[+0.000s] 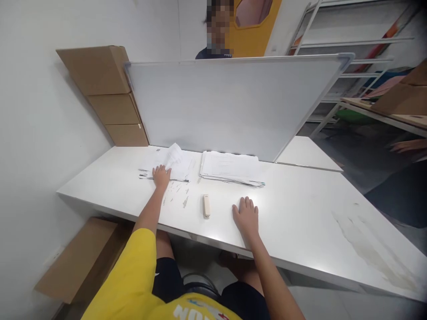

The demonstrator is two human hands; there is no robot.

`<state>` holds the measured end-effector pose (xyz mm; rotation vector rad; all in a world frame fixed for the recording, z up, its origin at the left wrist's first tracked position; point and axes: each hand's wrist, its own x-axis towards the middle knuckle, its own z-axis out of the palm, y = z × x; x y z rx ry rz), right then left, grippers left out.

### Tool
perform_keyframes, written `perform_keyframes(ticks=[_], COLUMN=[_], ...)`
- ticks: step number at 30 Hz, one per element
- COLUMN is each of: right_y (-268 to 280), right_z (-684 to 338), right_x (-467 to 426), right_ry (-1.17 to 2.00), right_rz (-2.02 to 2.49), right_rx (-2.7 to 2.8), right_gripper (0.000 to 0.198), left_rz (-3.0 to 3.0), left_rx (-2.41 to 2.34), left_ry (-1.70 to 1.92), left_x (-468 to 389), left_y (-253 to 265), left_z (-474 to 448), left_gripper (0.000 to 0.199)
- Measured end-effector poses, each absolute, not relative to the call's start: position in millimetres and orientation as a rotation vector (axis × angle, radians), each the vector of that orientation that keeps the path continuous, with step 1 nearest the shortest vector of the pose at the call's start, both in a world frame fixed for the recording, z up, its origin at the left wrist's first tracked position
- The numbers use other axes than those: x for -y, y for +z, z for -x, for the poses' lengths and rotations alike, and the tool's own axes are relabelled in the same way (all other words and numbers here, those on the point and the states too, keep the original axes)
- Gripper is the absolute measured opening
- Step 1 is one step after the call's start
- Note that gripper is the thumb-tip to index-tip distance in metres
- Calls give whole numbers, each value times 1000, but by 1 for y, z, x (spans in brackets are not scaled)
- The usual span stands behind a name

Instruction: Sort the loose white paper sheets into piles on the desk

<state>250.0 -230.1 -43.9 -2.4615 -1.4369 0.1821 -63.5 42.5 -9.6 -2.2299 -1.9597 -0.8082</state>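
- Watching from afar, I am taking the cream stapler point(207, 206) as my landmark; it is lying on the bench point(300, 209), between my two hands and touching neither.
- My left hand point(162, 174) is resting on the loose papers point(182, 170), beyond the stapler and to its left; whether that grip is pinching a sheet or merely pressing, I cannot tell.
- One sheet point(174, 153) is curling up just beyond those fingers, so I am guessing a hard sideways drag could crease it or fan the ragged pile out.
- My right hand point(247, 218) is lying palm-down to the right of the stapler; its grip is holding nothing, fingers slightly apart.
- The thicker paper stack point(230, 165) is sitting beyond the stapler and to its right, its edges showing uneven; a careless brush could knock its layers askew.
- The whiteboard point(216, 106) is standing farther beyond the stapler, close behind both piles; I am not seeing its support, so a bump might tip it onto the papers.
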Motion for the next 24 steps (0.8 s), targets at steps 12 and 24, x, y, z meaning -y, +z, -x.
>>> perform_keyframes(ticks=[12, 24], right_y=[-41, -29], right_z=[-251, -181], right_x=[228, 311], right_ry=[193, 261], right_rz=[2421, 1593], right_rx=[1425, 971], right_gripper=[67, 38], left_rz=[1985, 1742], left_rx=[2070, 1949], left_ry=[-1440, -2158], left_x=[32, 158], left_y=[3, 0], left_z=[63, 43], left_gripper=[40, 37])
